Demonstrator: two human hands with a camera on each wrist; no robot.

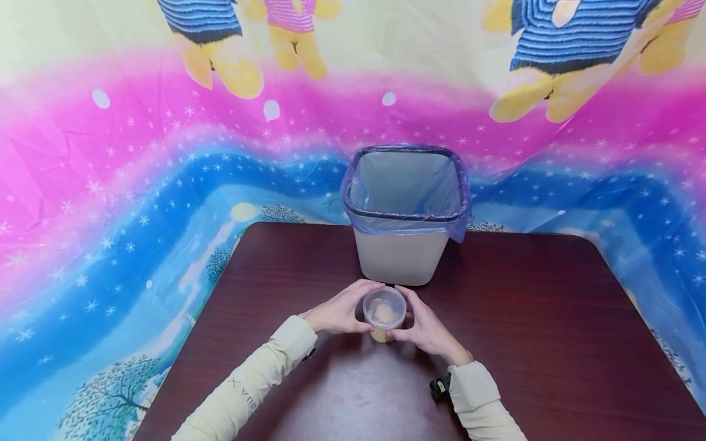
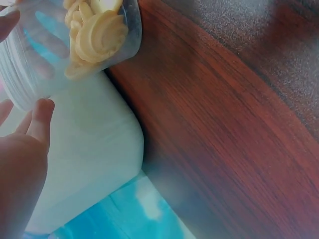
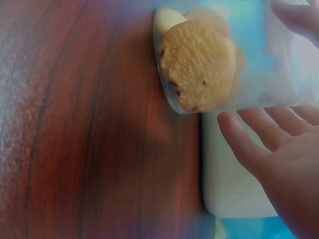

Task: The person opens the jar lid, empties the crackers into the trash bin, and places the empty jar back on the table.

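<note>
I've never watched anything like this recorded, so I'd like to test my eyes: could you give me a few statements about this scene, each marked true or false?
1. The left hand and right hand are at opposite sides of a clear tub. True.
2. The tub has nothing in it. False: it holds cookies.
3. A bin has a bag liner folded over its rim. True.
4. The bin is nearer the person than the tub. False: the tub is nearer.
5. The bin stands on a white surface. False: the table is dark reddish-brown.
</note>
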